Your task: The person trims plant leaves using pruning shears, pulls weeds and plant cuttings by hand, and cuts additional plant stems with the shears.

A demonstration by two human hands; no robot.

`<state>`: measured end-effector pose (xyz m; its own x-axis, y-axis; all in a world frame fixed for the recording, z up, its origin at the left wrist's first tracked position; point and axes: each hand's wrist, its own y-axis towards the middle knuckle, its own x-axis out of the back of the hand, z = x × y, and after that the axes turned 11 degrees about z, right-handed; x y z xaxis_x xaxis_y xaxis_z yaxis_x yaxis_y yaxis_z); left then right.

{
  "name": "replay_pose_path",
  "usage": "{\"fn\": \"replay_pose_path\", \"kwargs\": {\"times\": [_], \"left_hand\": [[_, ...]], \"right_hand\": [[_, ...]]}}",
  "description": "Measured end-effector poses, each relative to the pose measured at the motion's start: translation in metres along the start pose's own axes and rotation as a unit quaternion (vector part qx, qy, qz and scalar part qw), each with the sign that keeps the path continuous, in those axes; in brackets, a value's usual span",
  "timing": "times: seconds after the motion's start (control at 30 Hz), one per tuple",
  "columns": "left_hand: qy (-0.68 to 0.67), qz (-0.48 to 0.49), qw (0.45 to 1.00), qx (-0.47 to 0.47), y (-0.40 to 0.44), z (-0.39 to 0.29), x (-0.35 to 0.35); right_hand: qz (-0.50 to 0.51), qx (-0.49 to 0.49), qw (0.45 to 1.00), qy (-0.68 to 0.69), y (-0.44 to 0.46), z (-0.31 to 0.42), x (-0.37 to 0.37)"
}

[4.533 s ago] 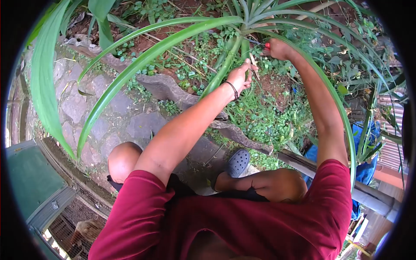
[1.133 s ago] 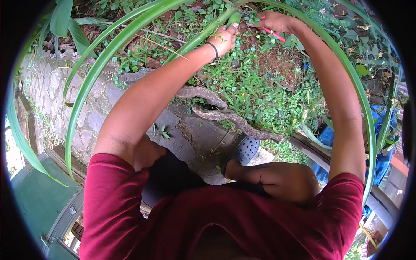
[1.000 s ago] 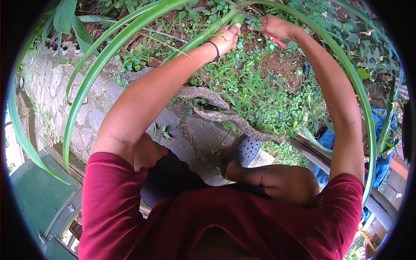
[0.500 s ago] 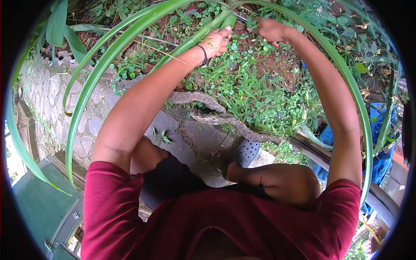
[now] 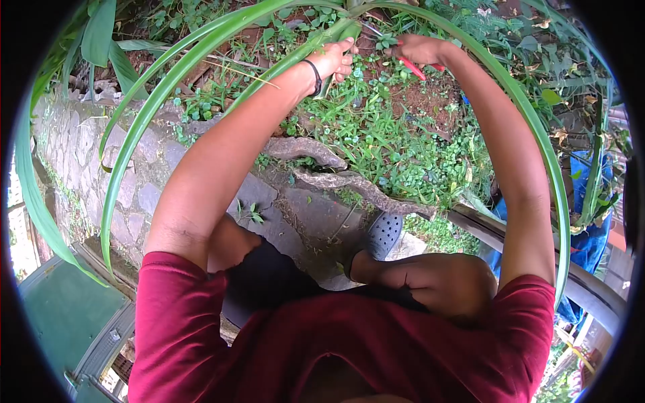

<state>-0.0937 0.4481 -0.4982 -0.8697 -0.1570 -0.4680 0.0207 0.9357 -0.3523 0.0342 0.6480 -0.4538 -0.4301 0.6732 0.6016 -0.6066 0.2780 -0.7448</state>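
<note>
My left hand (image 5: 334,60), with a dark band at its wrist, is closed around a thick green leaf (image 5: 295,64) near the base of a long-leaved plant. In my right hand (image 5: 422,50) are red-handled pruning shears (image 5: 412,69). Their handles stand apart below my fingers, and a thin metal blade (image 5: 371,29) points left toward the leaf bases. Small leaves partly cover the blade, so I cannot tell whether it touches the plant. Long arching leaves (image 5: 164,91) curve down outside both my arms.
Low weeds (image 5: 369,127) and bare soil (image 5: 430,107) lie under my hands. A gnarled root or branch (image 5: 366,191) edges the bed. Stone paving (image 5: 87,151) is at left, with a green panel (image 5: 74,316) below it. A blue sheet (image 5: 591,235) and a pipe (image 5: 591,295) are at right.
The red handles of the shears have spread apart and show more clearly below my right hand. My left hand has shifted slightly left, still on the leaf.
</note>
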Motion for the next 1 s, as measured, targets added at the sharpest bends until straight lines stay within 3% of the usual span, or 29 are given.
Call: {"fn": "replay_pose_path", "kwargs": {"times": [0.07, 0.2, 0.27, 0.4, 1.0], "left_hand": [[-0.025, 0.008, 1.000, -0.001, -0.001, -0.009, 0.000], [-0.205, 0.062, 0.976, 0.035, 0.001, -0.037, 0.000], [-0.217, 0.089, 0.971, 0.048, 0.007, -0.044, 0.004], [-0.204, 0.101, 0.973, 0.043, 0.007, -0.045, 0.009], [-0.214, 0.080, 0.972, 0.051, 0.004, -0.039, 0.002]], "right_hand": [[0.038, -0.002, 0.999, -0.033, 0.002, 0.004, 0.003], [0.067, 0.016, 0.997, 0.047, 0.004, 0.011, 0.002], [0.095, 0.033, 0.969, 0.226, 0.013, 0.002, -0.006], [0.107, 0.054, 0.949, 0.291, -0.001, -0.005, -0.013], [0.052, 0.085, 0.957, 0.272, -0.011, -0.005, -0.029]]}}
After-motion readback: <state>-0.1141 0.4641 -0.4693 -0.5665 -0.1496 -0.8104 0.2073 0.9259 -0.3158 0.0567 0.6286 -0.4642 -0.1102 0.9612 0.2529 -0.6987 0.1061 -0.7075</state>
